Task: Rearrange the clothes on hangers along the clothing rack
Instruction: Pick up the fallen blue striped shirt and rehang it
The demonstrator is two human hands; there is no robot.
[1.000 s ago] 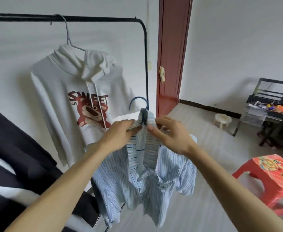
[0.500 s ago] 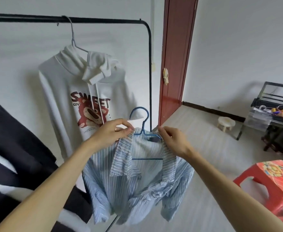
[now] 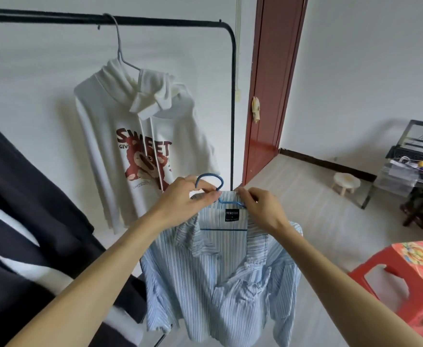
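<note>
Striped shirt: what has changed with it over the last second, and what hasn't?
The left hand and right hand, bunched together under the hook before, have drawn apart along the blue hanger, spreading open the collar of the striped shirt so its black label shows. Both still pinch the collar, the shirt stays off the rack rail, and the white hoodie hangs as before.

**Head view, sole, wide-angle.** Worn at head height, facing forward and slightly down. Forearms enter from 7 and 5 o'clock. The left hand (image 3: 188,199) and right hand (image 3: 263,209) grip the striped shirt (image 3: 218,284) at centre, close to the lens. Clothing rack (image 3: 233,96) rail at 10 to 12 o'clock, near. Red stool (image 3: 406,284) at 4 o'clock, farther off.
</note>
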